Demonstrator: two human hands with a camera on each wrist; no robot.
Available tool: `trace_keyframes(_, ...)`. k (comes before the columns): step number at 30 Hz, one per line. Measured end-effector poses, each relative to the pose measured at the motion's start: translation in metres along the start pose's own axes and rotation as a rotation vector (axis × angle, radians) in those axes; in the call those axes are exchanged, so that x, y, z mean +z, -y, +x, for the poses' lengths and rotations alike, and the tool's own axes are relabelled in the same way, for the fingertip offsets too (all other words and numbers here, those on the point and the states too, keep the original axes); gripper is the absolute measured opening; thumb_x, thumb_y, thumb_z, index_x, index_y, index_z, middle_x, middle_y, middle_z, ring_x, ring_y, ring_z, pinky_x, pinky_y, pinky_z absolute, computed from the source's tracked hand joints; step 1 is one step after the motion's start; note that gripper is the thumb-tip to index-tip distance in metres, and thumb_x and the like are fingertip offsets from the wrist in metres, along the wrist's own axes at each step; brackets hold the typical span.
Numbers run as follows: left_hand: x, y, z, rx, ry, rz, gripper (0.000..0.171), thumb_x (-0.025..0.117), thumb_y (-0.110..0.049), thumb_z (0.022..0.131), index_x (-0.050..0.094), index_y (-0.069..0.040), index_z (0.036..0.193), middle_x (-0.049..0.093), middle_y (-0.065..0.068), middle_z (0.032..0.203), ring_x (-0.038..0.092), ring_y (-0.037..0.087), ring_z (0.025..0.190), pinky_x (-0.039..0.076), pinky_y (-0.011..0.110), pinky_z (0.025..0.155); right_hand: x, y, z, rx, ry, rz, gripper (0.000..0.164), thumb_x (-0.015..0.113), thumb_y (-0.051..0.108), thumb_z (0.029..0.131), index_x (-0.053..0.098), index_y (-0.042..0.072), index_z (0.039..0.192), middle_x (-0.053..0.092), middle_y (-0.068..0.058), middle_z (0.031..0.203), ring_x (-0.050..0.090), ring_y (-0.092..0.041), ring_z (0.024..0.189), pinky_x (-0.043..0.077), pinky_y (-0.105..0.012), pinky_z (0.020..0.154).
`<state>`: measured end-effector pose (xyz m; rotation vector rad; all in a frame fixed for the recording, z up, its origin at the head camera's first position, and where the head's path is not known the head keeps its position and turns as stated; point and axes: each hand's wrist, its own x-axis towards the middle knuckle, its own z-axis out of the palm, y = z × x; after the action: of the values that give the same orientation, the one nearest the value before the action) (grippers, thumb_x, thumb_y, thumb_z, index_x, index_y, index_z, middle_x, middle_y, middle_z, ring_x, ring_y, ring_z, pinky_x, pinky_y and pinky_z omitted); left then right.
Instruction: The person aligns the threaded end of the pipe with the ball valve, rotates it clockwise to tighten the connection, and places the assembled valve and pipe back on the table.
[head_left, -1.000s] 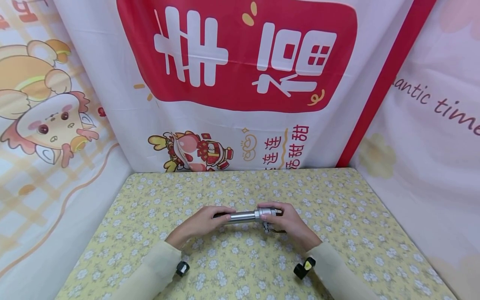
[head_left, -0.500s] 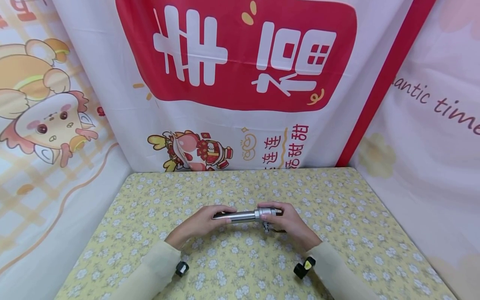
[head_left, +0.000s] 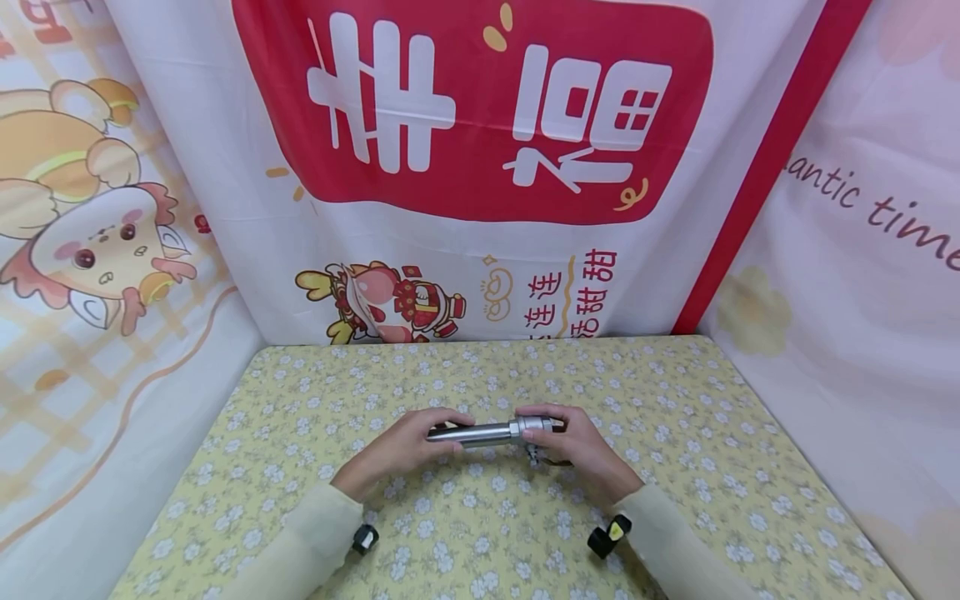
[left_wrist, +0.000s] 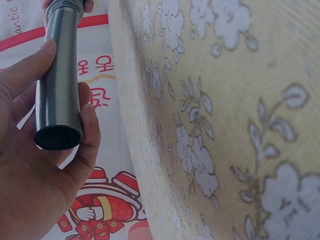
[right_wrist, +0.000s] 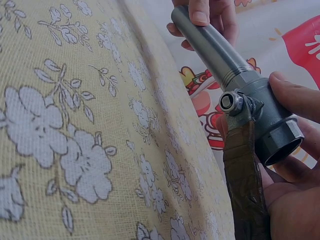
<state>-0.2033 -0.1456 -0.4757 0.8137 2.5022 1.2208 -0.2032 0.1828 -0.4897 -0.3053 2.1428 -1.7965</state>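
Observation:
A steel pipe (head_left: 483, 434) is joined to a metal ball valve (right_wrist: 267, 112), and both are held up over the table. My left hand (head_left: 414, 442) grips the pipe near its open end, thumb on one side and fingers curled round the other, as the left wrist view shows. Around the valve body my right hand (head_left: 567, 440) is wrapped, its thumb on top. The valve's lever handle (right_wrist: 242, 180), covered in brown wrapping and fixed by a nut (right_wrist: 231, 102), hangs down beside the right hand. In the right wrist view, threads show where pipe meets valve.
A yellow flowered cloth (head_left: 480, 533) covers the table. Printed fabric walls stand behind it (head_left: 480, 192) and on both sides. A small black device (head_left: 365, 537) sits at the left wrist and another (head_left: 609, 536) at the right.
The left fingers and thumb shift slightly on the pipe, baring more of its end. The right hand keeps its hold on the ball valve, nearly still.

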Motion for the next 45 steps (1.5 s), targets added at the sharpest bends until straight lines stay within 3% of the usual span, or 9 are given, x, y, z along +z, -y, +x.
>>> trace_keyframes(8,0.0006,-0.0016,-0.0002,-0.01,-0.016,-0.003,0.043,0.078,-0.017,0.103,0.07,-0.031,0.143,0.072,-0.002,0.134,0.068,0.015,0.108,0.055,0.036,0.091,-0.001,-0.0016,0.0004,-0.029,0.001,-0.01,0.055,0.084,0.034,0.099,0.07,0.011,0.147,0.069,-0.012,0.14,0.068,-0.022,0.102,0.059,-0.039,0.082)
trace_keyframes(16,0.0007,-0.003,0.0001,-0.02,-0.018,0.015,0.044,0.08,-0.019,0.102,0.07,-0.031,0.143,0.072,-0.004,0.133,0.068,0.014,0.107,0.056,0.036,0.09,-0.0012,-0.0043,0.0012,-0.003,-0.003,0.011,0.059,0.085,0.035,0.097,0.069,0.011,0.148,0.066,-0.011,0.143,0.067,-0.024,0.105,0.059,-0.037,0.082)
trace_keyframes(27,0.0009,-0.0015,0.0013,-0.059,-0.011,0.057,0.042,0.079,-0.027,0.103,0.072,-0.024,0.145,0.074,-0.001,0.133,0.068,0.013,0.107,0.055,0.039,0.091,-0.0006,-0.0032,-0.0004,0.034,-0.013,0.029,0.063,0.088,0.041,0.094,0.069,0.015,0.148,0.066,-0.008,0.144,0.068,-0.026,0.109,0.059,-0.038,0.082)
trace_keyframes(35,-0.0005,-0.0031,0.0004,-0.077,0.002,0.047,0.038,0.078,-0.03,0.104,0.073,-0.031,0.141,0.075,-0.007,0.127,0.068,0.011,0.102,0.055,0.037,0.089,-0.0007,-0.0012,0.0001,0.044,-0.01,0.024,0.061,0.086,0.042,0.096,0.069,0.016,0.149,0.067,-0.007,0.142,0.069,-0.026,0.111,0.059,-0.041,0.087)
trace_keyframes(45,-0.0023,-0.0029,0.0,-0.076,0.005,0.053,0.038,0.079,-0.031,0.103,0.074,-0.032,0.141,0.076,-0.008,0.127,0.068,0.011,0.102,0.054,0.039,0.091,0.0009,0.0011,-0.0018,0.047,-0.011,0.018,0.06,0.086,0.041,0.096,0.069,0.017,0.149,0.068,-0.007,0.141,0.069,-0.025,0.111,0.058,-0.04,0.086)
